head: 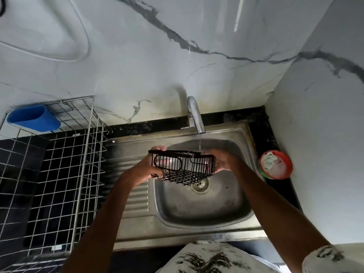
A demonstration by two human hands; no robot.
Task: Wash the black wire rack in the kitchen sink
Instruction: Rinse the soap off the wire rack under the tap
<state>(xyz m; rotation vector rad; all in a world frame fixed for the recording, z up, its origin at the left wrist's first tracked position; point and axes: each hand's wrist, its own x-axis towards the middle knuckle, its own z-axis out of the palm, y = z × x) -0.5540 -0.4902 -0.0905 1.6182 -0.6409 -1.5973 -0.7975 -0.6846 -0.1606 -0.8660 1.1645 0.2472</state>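
left hand (150, 164) curled round the black wire rack (184, 171) at 9 o'clock, right hand (224, 160) cupping it at 3 o'clock, under a curved steel tap (194, 115).

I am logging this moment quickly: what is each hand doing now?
Left hand: grips the left end of the black wire rack.
Right hand: holds the rack's right end.
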